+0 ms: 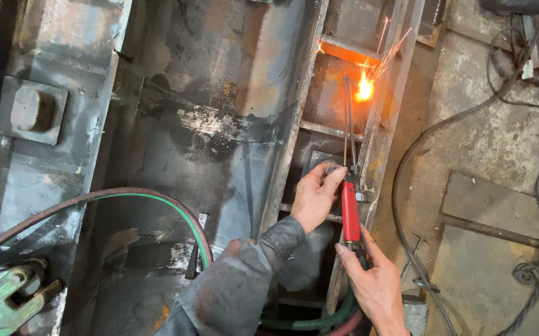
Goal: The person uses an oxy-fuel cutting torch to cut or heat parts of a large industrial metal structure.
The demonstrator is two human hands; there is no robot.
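cutting torch point(349, 186): red-handled, tubes running up to a flame point(364, 88) on the steel ladder frame point(378, 134), near its right rail
left hand point(315, 194): wrapped round the torch head end, steadying
right hand point(375, 283): gripping the lower handle
step: cut under way, sparks flying
next: likely a slow, even feed along the rail
hoses point(157, 198): green and red, looping left

Metal workshop: sparks point(365, 87) at 1 o'clock on steel frame point(378, 134), gas hoses point(157, 198) at 8, cables point(534, 186) on concrete floor point(500, 137) at 3.
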